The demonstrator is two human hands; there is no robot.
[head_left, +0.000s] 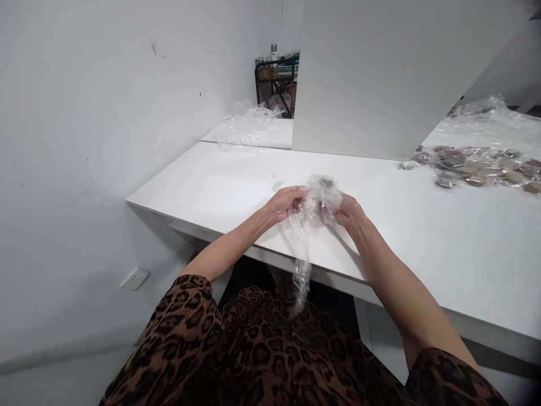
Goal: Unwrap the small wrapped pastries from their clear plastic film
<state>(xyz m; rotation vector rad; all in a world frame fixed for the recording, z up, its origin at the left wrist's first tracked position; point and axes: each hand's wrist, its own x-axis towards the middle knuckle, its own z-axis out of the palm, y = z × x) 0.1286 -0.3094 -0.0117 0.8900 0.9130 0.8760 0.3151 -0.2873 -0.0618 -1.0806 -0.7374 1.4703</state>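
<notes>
Crumpled clear plastic wrap (310,211) is gathered between my two hands above the white table (203,186), and a long strip of it hangs past the table's front edge. My left hand (288,203) is closed on the wrap's left side, with something dark pinkish by the fingers. Gripping the other side, my right hand (349,210) has its fingers mostly hidden behind the plastic. Small pinkish and dark patches show in the wrap, but I cannot make out what they are.
Several plastic-wrapped items (477,169) in pink, tan and grey lie at the right. Loose clear plastic (249,124) lies at the back left. A white upright panel (372,79) rises along the table's rear edge. Behind stands a black shelf rack (274,79); a wall (105,113) borders the left.
</notes>
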